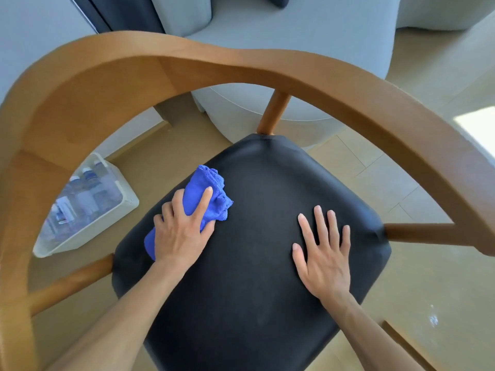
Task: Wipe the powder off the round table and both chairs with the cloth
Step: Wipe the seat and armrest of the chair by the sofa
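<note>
Head cam: left hand (183,231) clamped on bunched blue cloth (207,195) at seat's (254,263) 10 o'clock; right hand (322,253) flat, fingers apart, approx 3 o'clock. Cloth soft, light, prob best gripped bunched.

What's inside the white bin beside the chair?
The white plastic bin on the floor holds several clear bottles, some blue-capped. The curved wooden armrest covers its left side.
</note>
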`<state>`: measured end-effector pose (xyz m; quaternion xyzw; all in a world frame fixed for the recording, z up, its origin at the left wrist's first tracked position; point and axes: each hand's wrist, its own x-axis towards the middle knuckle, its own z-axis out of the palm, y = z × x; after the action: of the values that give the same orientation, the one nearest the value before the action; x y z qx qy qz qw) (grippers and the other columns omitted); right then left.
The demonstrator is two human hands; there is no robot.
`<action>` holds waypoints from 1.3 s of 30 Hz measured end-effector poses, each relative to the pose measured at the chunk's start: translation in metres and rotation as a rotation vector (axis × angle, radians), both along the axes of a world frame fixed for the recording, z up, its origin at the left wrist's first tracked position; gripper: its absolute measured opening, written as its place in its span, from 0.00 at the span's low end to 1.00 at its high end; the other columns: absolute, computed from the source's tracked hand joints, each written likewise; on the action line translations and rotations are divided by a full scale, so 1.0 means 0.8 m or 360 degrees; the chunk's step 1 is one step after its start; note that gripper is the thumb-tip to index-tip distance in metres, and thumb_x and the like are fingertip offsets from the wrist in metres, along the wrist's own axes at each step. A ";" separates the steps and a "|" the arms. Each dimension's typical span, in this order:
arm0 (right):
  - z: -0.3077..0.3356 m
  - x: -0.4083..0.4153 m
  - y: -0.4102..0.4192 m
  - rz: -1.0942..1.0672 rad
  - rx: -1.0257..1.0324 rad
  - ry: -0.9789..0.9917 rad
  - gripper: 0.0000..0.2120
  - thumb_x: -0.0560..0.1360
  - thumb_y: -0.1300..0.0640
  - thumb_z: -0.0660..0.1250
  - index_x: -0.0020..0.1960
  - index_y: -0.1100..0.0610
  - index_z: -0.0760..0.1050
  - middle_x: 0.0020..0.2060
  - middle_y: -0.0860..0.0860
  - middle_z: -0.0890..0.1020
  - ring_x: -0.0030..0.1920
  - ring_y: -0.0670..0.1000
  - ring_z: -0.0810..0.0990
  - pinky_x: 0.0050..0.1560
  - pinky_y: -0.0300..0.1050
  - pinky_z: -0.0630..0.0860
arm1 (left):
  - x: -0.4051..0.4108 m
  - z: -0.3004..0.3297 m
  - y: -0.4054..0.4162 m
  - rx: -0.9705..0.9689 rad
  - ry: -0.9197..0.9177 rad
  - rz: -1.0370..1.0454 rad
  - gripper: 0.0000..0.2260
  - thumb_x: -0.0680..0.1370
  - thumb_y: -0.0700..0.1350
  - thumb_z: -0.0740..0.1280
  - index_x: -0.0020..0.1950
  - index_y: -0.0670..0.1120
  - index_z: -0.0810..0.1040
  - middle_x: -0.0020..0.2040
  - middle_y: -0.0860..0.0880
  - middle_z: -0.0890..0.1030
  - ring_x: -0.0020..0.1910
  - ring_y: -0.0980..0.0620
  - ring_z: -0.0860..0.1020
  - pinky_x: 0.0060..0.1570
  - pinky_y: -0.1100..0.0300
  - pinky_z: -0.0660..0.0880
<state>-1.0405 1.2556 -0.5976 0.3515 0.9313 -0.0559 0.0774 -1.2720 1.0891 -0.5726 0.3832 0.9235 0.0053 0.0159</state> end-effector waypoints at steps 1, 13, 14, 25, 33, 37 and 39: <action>0.001 -0.001 0.001 -0.0008 0.0000 -0.0013 0.29 0.77 0.44 0.51 0.76 0.51 0.62 0.77 0.56 0.58 0.77 0.61 0.53 0.74 0.65 0.50 | -0.001 -0.002 0.005 0.0082 -0.0020 0.0019 0.27 0.71 0.47 0.72 0.69 0.51 0.70 0.58 0.36 0.72 0.42 0.38 0.72 0.35 0.46 0.71; -0.005 -0.003 0.000 -0.0043 0.0047 0.0182 0.28 0.75 0.45 0.55 0.73 0.52 0.68 0.75 0.57 0.62 0.76 0.61 0.58 0.73 0.66 0.53 | 0.033 -0.004 0.108 0.0330 -0.0182 0.0026 0.27 0.68 0.42 0.72 0.64 0.51 0.70 0.54 0.37 0.74 0.37 0.41 0.72 0.32 0.50 0.70; -0.006 -0.003 0.001 -0.0048 0.0049 0.0212 0.28 0.75 0.45 0.55 0.73 0.52 0.68 0.75 0.56 0.62 0.76 0.61 0.58 0.73 0.66 0.54 | 0.043 -0.006 0.137 0.0359 -0.0173 -0.0044 0.25 0.67 0.42 0.72 0.63 0.52 0.71 0.53 0.38 0.75 0.36 0.41 0.72 0.32 0.51 0.69; -0.019 -0.001 0.001 -0.0052 0.0075 0.0390 0.27 0.74 0.47 0.55 0.72 0.51 0.64 0.74 0.56 0.64 0.74 0.61 0.60 0.73 0.63 0.53 | 0.058 -0.025 0.258 0.0319 -0.0011 -0.0677 0.19 0.66 0.43 0.71 0.57 0.53 0.78 0.47 0.43 0.77 0.34 0.45 0.71 0.30 0.56 0.63; -0.011 -0.004 0.000 -0.0054 0.0044 0.0325 0.27 0.74 0.47 0.54 0.72 0.51 0.64 0.74 0.57 0.64 0.74 0.61 0.59 0.72 0.64 0.53 | -0.026 -0.008 0.085 0.0266 -0.0038 -0.0395 0.25 0.65 0.41 0.71 0.60 0.51 0.70 0.51 0.39 0.76 0.34 0.43 0.71 0.30 0.52 0.73; -0.009 -0.004 -0.002 -0.0085 0.0014 0.0305 0.27 0.74 0.46 0.53 0.72 0.51 0.64 0.74 0.57 0.63 0.74 0.62 0.59 0.73 0.64 0.51 | -0.016 -0.001 -0.045 0.0197 -0.0144 -0.0073 0.29 0.64 0.37 0.74 0.62 0.51 0.70 0.51 0.39 0.75 0.37 0.40 0.73 0.32 0.50 0.75; -0.008 -0.004 -0.003 -0.0085 0.0000 0.0287 0.27 0.75 0.46 0.53 0.72 0.52 0.65 0.74 0.57 0.63 0.75 0.62 0.59 0.73 0.64 0.51 | -0.001 0.005 -0.089 0.0146 -0.0190 0.0087 0.31 0.64 0.39 0.75 0.64 0.51 0.69 0.53 0.39 0.75 0.41 0.38 0.74 0.34 0.48 0.76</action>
<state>-1.0438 1.2535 -0.6041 0.3697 0.9248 -0.0894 -0.0083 -1.2726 1.0182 -0.5689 0.3571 0.9299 0.0710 0.0531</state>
